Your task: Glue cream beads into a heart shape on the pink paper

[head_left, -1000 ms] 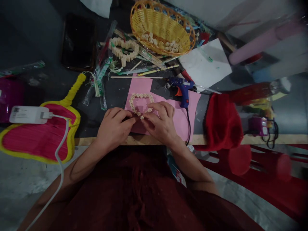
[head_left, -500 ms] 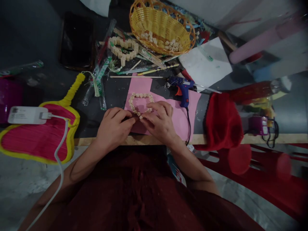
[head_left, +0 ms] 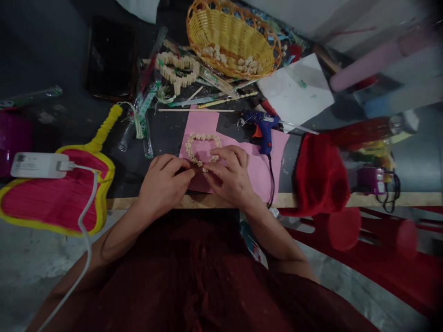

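A heart-shaped outline of small pale pieces (head_left: 202,137) lies on pink paper (head_left: 204,121) near the table's front edge. Just right of its lower tip, my right hand (head_left: 231,175) pinches a small pale piece (head_left: 205,170) between thumb and finger, its other fingers curled over the outline's right side. My left hand (head_left: 166,182) rests at the lower left of the outline with its fingers curled together; whether they hold anything is hidden. A blue glue gun (head_left: 266,131) lies on the paper to the right, its cord running to the table edge.
Behind stands a yellow wicker basket (head_left: 231,34) with pale pieces inside. Sticks, plastic wrappers and a wooden-piece ornament (head_left: 178,71) lie before it. At left are a pink-and-yellow fan shape (head_left: 51,198), a charger (head_left: 39,165) and a dark tray (head_left: 110,60). Red cloth (head_left: 321,175) hangs over the right edge.
The small piece in my right fingertips has shifted slightly right, away from the outline's lower tip. My left hand has barely moved.
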Demonstrator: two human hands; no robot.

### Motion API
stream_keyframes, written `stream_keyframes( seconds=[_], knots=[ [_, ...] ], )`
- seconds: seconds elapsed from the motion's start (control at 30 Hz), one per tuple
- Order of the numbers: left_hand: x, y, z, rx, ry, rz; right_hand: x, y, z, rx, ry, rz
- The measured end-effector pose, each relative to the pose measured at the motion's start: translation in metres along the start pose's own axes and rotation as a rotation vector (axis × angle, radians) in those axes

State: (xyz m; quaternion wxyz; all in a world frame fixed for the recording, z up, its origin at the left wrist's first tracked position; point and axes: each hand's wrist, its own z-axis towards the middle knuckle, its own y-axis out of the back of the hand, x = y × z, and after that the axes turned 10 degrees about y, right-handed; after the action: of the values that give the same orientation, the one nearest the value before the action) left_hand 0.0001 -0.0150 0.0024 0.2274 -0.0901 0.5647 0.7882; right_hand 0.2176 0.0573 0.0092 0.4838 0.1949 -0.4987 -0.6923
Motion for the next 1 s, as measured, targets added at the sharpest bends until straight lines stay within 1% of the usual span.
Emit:
stream_keyframes(
  seconds=[0.2, 0.43, 0.57, 0.7, 0.8, 0.93, 1.0],
  knots=[
    [0.0, 0.0, 0.0, 0.006, 0.005, 0.006, 0.0, -0.003, 0.001, -0.063, 0.002, -0.004],
    [0.0, -0.001, -0.001, 0.007, 0.009, 0.006, -0.002, -0.006, 0.0, -0.017, -0.014, -0.005],
    [0.0, -0.001, -0.001, 0.011, 0.007, 0.008, -0.001, -0.003, -0.001, -0.027, -0.028, 0.002],
    [0.0, -0.001, -0.001, 0.03, 0.024, -0.008, -0.001, 0.003, -0.002, -0.014, -0.073, -0.001],
    [0.0, -0.001, -0.002, 0.051, 0.052, -0.026, -0.002, 0.008, -0.006, -0.049, -0.097, -0.009],
    [0.0, 0.0, -0.001, 0.046, 0.037, -0.025, -0.003, 0.011, -0.016, -0.087, -0.136, -0.038],
    [0.0, 0.0, -0.001, 0.053, 0.029, -0.019, -0.003, 0.011, -0.02, -0.09, -0.129, -0.037]
  ],
)
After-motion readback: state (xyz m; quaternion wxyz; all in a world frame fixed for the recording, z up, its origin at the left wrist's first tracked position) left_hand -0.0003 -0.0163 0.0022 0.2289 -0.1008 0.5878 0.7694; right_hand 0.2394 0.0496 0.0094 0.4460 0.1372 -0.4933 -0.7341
